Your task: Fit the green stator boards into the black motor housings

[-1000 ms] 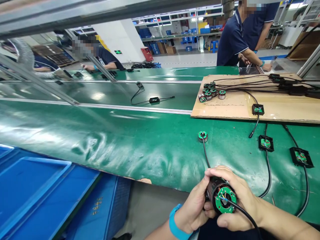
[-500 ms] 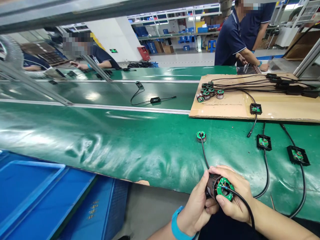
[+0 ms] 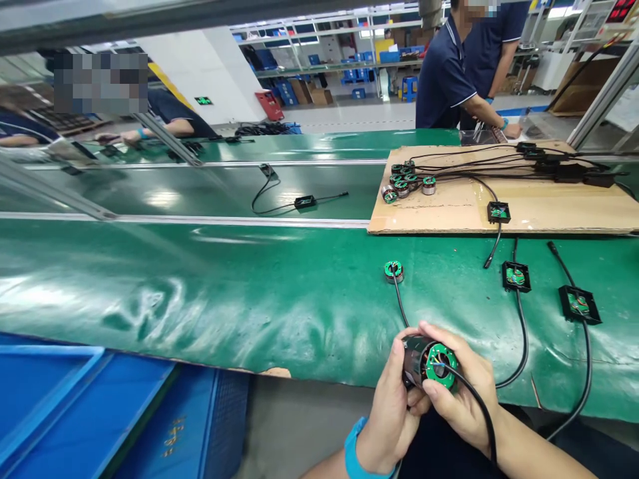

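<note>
Both my hands grip a black cylindrical motor part [image 3: 417, 359] with a round green circuit board [image 3: 439, 366] on its end, held over the near edge of the green belt [image 3: 249, 293]. My left hand [image 3: 389, 416], with a blue wristband, wraps the black body. My right hand [image 3: 462, 389] covers the top and right side, thumb near the board. A black cable [image 3: 482, 406] runs from the board over my right wrist. Another small green-topped stator [image 3: 393, 271] with its own cable lies on the belt just beyond my hands.
Two black square housings [image 3: 516, 276] [image 3: 579, 304] with cables lie to the right. A cardboard sheet [image 3: 549, 213] carries several stators [image 3: 407, 179] and cables. Blue crates [image 3: 100, 406] stand at lower left. A person in dark blue [image 3: 449, 73] works across the belt; another sits far left.
My hands and the motor part have risen slightly toward the belt and shifted left; the view has drifted a little. The grip is the same.
</note>
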A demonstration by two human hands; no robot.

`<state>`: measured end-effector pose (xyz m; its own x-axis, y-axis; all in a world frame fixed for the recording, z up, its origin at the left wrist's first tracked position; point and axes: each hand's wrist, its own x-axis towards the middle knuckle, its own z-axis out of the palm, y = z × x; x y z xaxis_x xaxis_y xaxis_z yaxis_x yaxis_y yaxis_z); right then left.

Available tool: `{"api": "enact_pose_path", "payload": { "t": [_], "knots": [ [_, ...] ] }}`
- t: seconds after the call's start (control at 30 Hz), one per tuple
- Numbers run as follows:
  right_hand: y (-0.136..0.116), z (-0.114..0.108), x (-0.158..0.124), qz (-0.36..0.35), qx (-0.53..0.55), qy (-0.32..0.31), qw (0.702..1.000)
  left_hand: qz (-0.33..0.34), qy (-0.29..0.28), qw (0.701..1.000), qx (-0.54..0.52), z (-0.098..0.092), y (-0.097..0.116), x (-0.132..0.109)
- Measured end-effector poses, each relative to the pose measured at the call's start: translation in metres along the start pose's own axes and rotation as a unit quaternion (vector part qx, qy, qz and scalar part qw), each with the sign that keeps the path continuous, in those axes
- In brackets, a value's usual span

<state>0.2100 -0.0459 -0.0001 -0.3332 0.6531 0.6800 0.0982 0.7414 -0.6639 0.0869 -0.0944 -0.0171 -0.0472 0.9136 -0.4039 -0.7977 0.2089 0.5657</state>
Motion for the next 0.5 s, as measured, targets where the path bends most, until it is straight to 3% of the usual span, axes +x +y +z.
{"api": "enact_pose_path", "payload": {
  "t": [0.13,0.5],
  "knots": [
    [-0.0001,0.0032,-0.0045,0.036,0.024,0.052,0.998,0.044,0.016,0.999,0.027,-0.0057,-0.0007,0.0009],
    [0.0000,0.0019,-0.0027,-0.021,0.009,0.071,0.997,0.117,0.023,0.992,0.040,0.0003,0.0009,-0.0020]
  ]
}}
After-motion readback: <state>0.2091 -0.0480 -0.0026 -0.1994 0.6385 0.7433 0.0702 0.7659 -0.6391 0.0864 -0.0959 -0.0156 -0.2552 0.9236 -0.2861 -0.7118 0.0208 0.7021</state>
